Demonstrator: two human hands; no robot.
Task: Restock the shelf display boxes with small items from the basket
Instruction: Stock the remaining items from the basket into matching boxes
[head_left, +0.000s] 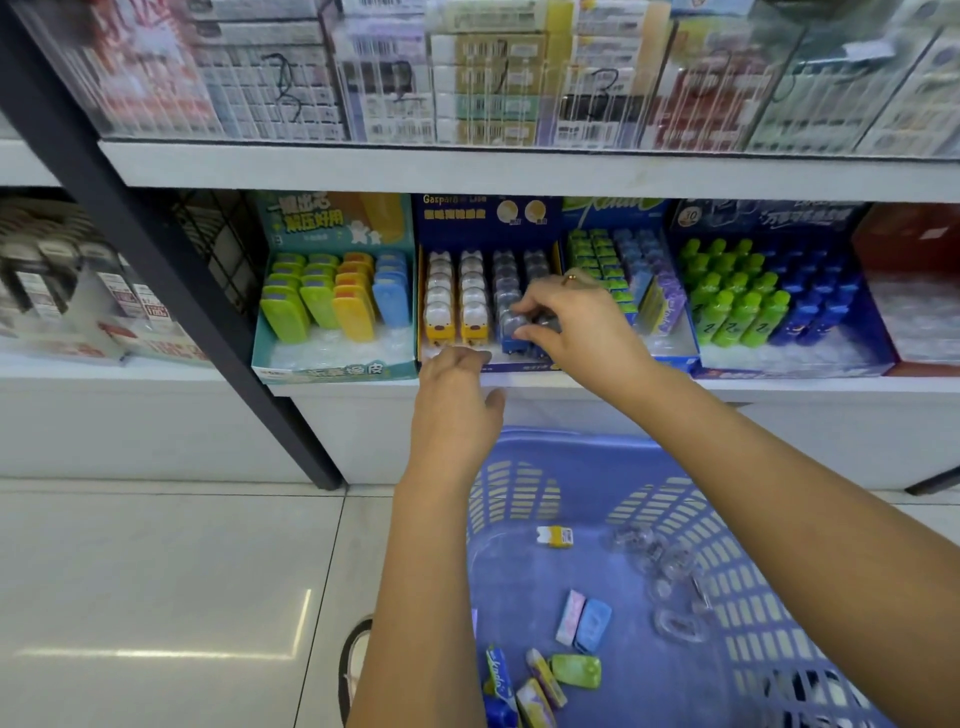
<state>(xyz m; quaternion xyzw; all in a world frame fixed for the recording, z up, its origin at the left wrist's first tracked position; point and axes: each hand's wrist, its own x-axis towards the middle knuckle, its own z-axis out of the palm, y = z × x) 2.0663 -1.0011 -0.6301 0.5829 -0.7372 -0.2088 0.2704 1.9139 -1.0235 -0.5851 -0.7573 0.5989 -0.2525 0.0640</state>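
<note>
A dark blue display box on the shelf holds rows of yellow and blue bear-shaped items in clear shells. My right hand pinches a small blue item at the front of the box's right rows. My left hand reaches to the box's front edge, its curled fingers touching the rim; whether it holds anything is hidden. Below, a purple plastic basket holds a yellow eraser, a blue item, a green item and several clear shells.
A teal box of green, yellow and blue erasers stands left of the dark blue box. To the right are a blue box with green packs and a box of green and blue bottles. A black shelf post runs diagonally at left.
</note>
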